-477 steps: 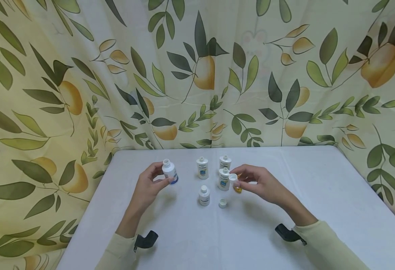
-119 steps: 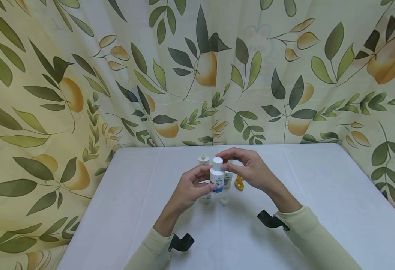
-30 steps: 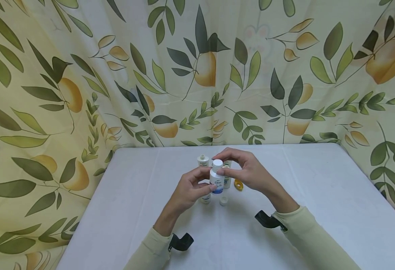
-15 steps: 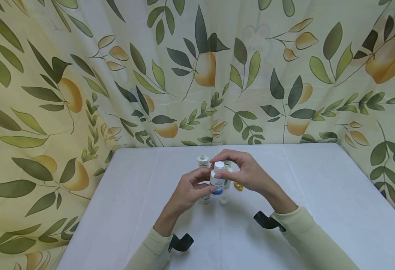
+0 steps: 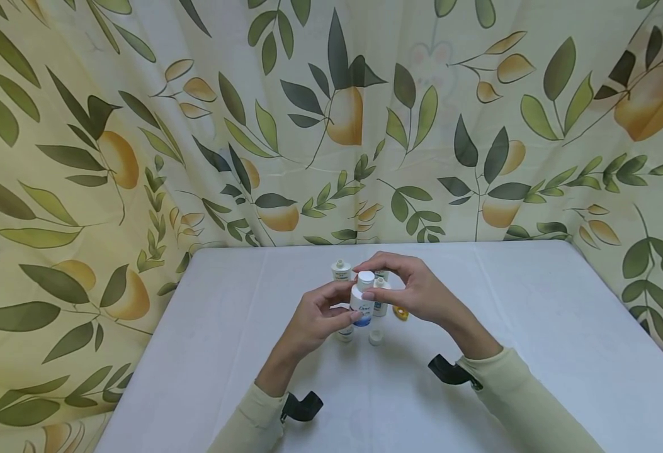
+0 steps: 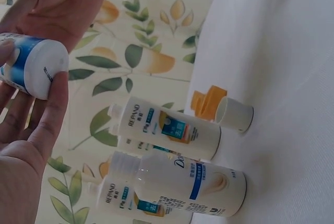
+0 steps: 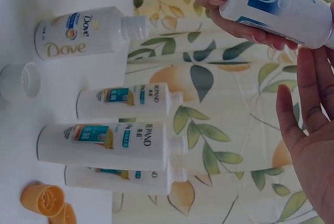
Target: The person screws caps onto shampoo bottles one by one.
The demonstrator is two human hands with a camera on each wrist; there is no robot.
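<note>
The left hand (image 5: 324, 313) curls its fingers and thumb round a blue-and-white bottle (image 5: 362, 306), held above the white table (image 5: 206, 377), while the right hand (image 5: 416, 289) pinches the white cap (image 5: 366, 278) on top. Farther away stand three REPAND bottles (image 7: 99, 143), with orange caps (image 7: 31, 199) to their right and a loose white cap (image 5: 375, 338) nearer

We see soft, diffuse light and faint, blurry-edged shadows on the worktop (image 5: 399, 402) below the hands (image 5: 317, 316) (image 5: 422, 290); both wrist views look dimmer.

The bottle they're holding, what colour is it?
The bottle is white and blue, clearest in right wrist view.
</note>
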